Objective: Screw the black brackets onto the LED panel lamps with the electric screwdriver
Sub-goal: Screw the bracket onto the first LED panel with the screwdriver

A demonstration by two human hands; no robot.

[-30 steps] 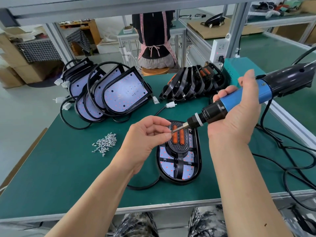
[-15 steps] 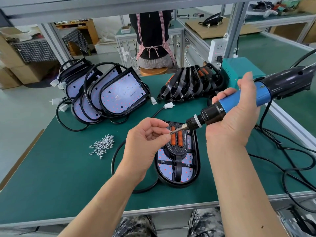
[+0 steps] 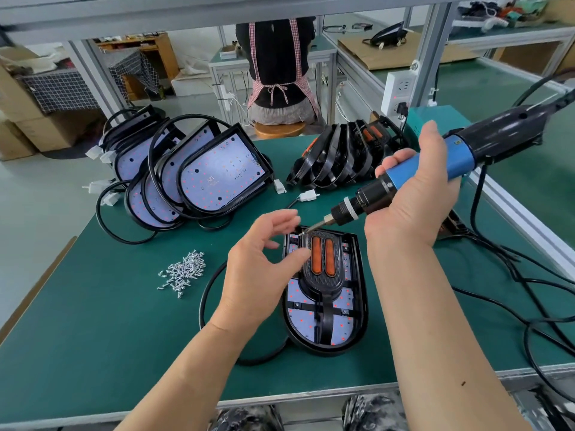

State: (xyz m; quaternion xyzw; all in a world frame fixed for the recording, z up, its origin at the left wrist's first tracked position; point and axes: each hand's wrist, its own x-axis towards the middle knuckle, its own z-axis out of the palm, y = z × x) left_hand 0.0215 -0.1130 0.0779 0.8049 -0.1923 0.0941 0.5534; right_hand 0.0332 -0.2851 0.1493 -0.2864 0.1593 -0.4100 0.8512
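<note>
A person in a checked apron was seated on a stool beyond the green counter. A socket strip was fixed beside a frame post, boxes were stacked at the left, and a cardboard sheet was laid on the far counter.

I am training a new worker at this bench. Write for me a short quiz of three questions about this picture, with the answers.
1. True or false: the right hand grips the screwdriver.
2. The pile of screws lies: A) left of the flat lamp; B) on top of it; C) inside a box.
3. Fill in: the screwdriver's tip meets the bracket at its far ___ corner.
Key: 1 true; 2 A; 3 left.
</note>
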